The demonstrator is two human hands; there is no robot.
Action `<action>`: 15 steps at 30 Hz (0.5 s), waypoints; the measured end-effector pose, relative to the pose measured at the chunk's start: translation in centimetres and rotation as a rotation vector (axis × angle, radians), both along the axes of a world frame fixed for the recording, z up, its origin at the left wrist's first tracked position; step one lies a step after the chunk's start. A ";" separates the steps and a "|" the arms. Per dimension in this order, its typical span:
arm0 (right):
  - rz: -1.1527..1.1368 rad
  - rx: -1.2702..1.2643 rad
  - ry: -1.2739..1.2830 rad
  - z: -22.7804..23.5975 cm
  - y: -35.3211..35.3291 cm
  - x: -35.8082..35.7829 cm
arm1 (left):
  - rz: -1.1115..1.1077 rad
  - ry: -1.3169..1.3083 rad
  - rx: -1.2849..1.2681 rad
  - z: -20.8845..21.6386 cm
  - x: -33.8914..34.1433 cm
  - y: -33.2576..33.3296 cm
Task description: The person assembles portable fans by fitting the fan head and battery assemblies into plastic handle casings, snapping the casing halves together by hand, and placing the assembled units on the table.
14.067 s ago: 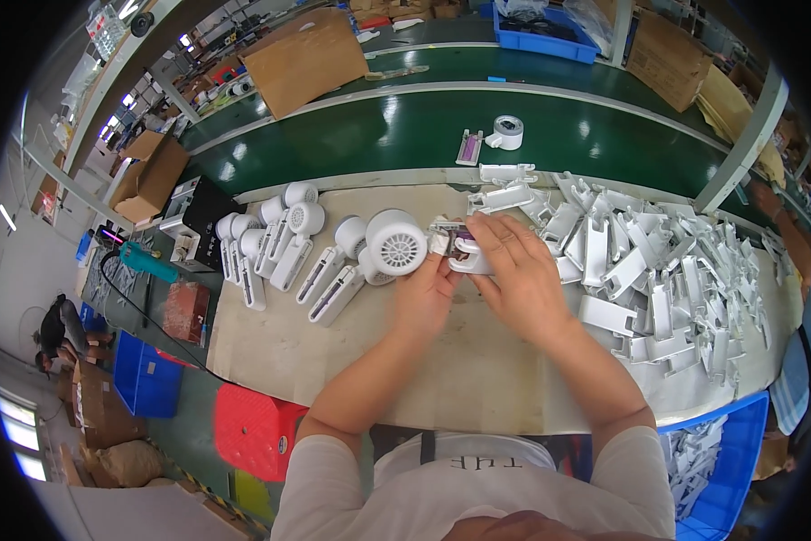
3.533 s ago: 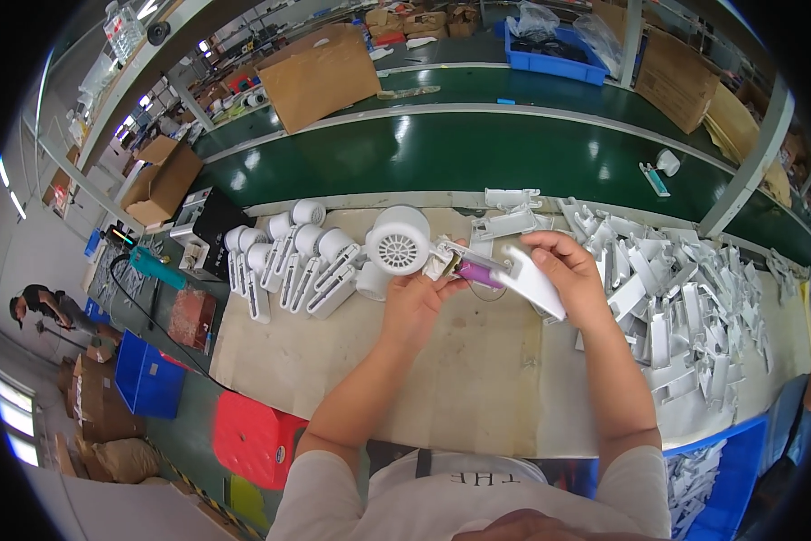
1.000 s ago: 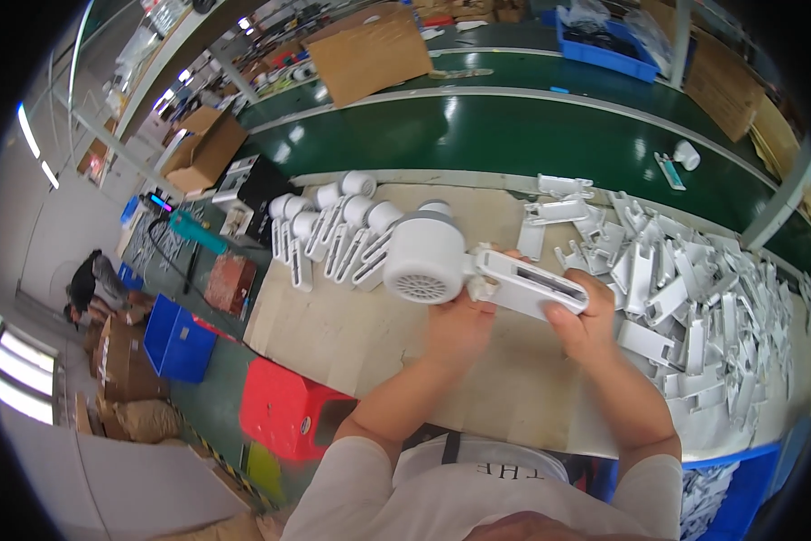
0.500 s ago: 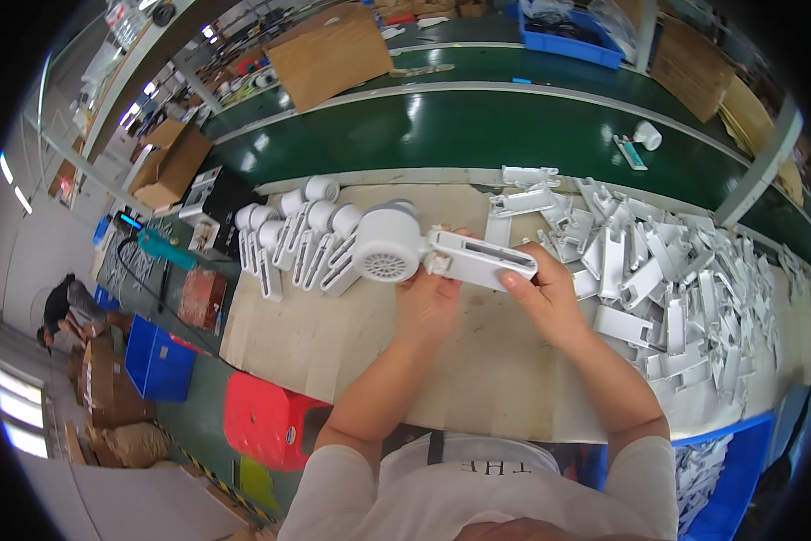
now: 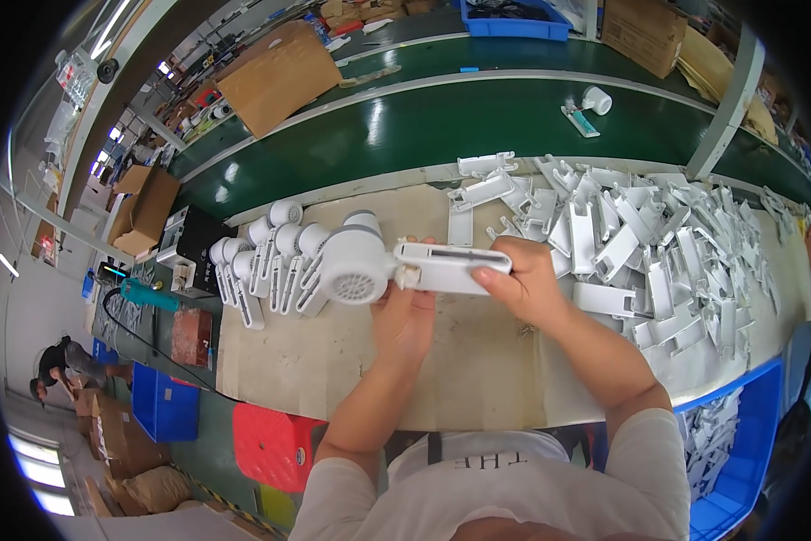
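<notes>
Above the middle of the bench I hold a white handheld fan [image 5: 356, 261], its round grilled head to the left and its slotted handle to the right. My left hand [image 5: 407, 317] grips it from below near the neck, where the handle meets the head; part of those fingers is hidden behind it. My right hand [image 5: 524, 281] pinches the handle's far end, thumb on the front face. Left of the held fan, several similar white fans [image 5: 284, 261] lie side by side. A heap of white plastic handle shells [image 5: 622, 234] covers the bench's right side.
Behind the bench [image 5: 369, 388] runs a green conveyor [image 5: 459, 117] carrying one fan with a teal part [image 5: 586, 119]. A teal power screwdriver [image 5: 148, 295] lies at left, near a red stool [image 5: 270, 446]. A blue bin [image 5: 755, 451] of white parts stands lower right. Someone bends over boxes far left.
The view has shifted, so the bench and heap appear further left. Both hands still hold the fan, its handle now nearly level instead of sloping down to the right.
</notes>
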State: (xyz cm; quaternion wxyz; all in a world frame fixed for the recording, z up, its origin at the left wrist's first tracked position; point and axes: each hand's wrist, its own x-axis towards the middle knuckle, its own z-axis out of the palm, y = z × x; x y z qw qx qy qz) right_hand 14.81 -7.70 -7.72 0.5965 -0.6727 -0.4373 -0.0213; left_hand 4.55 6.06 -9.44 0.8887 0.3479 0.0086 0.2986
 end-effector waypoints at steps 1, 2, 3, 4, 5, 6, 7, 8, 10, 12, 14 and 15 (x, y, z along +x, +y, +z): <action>0.007 -0.052 0.119 -0.4 0.3 0.1 | 0.038 0.063 0.007 0.2 0.5 -0.1; 0.008 -0.048 0.116 -0.6 0.5 0.2 | 0.025 0.094 -0.055 -0.4 0.9 0.2; -0.019 -0.123 0.139 -0.6 0.7 0.2 | 0.025 0.091 -0.050 -0.6 1.2 0.5; -0.042 -0.200 0.171 -0.6 0.9 -0.1 | -0.010 0.120 -0.094 -0.7 1.3 0.9; -0.038 -0.196 0.177 -0.4 1.0 -0.4 | -0.045 0.149 -0.137 -0.8 1.4 1.2; -0.058 -0.217 0.081 0.1 0.9 -0.9 | -0.042 0.154 -0.132 -0.8 1.5 1.3; -0.081 -0.238 -0.016 0.6 0.8 -1.2 | -0.074 0.166 -0.141 -0.7 1.6 1.3; -0.081 -0.233 -0.011 0.9 0.6 -1.2 | -0.106 0.178 -0.150 -0.7 1.7 1.3; -0.100 -0.339 -0.018 1.2 0.3 -1.2 | -0.103 0.197 -0.162 -0.8 1.8 1.1; -0.078 -0.335 0.016 0.7 0.3 -1.0 | -0.098 0.212 -0.179 -1.0 1.9 1.0; -0.039 -0.334 0.040 0.2 0.5 -1.0 | -0.081 0.210 -0.203 -1.3 1.6 1.2; 0.009 -0.250 0.092 -0.1 0.5 -1.0 | -0.067 0.206 -0.205 -1.5 1.5 1.4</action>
